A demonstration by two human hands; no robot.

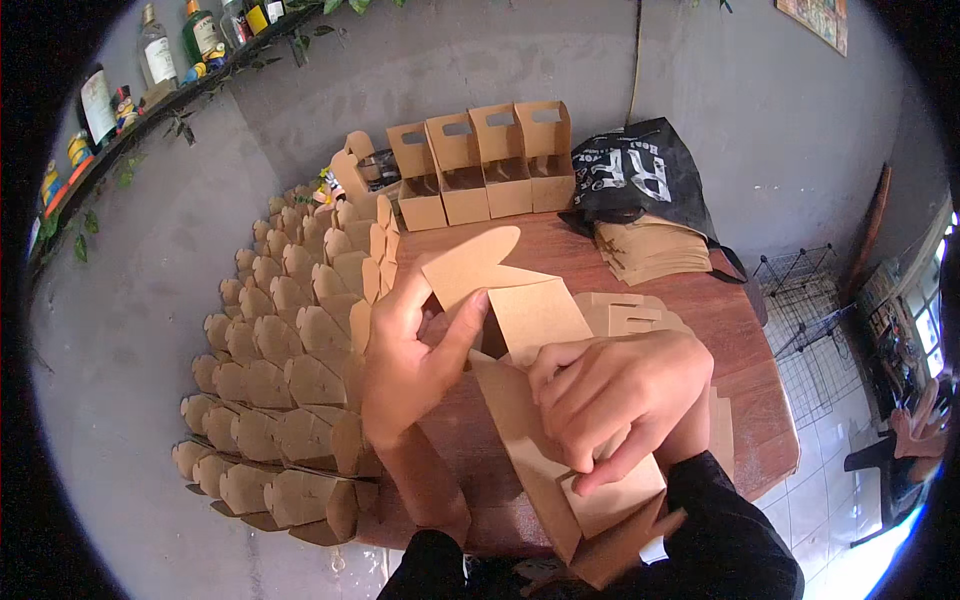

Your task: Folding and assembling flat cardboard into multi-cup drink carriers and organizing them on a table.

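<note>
A partly folded brown cardboard box (525, 450) lies tilted between my hands, over the near part of the wooden table (487, 495). My left hand (420, 337) grips its far end, thumb against a folded panel and a rounded flap rising above the fingers. My right hand (622, 397) is curled over the middle of the box, with the thumb and fingertips near an inner panel; whether they pinch the card is hidden. Flat cardboard blanks (630, 311) lie on the table beyond my right hand and partly under the forearm.
Rows of folded cardboard boxes (277, 382) fill the left side. Several handled cardboard carriers (480, 180) stand at the back beside a black bag (637, 165) with a stack of flat brown card (652, 247). A wire rack (806, 337) stands right; a bottle shelf (172, 97) hangs upper left.
</note>
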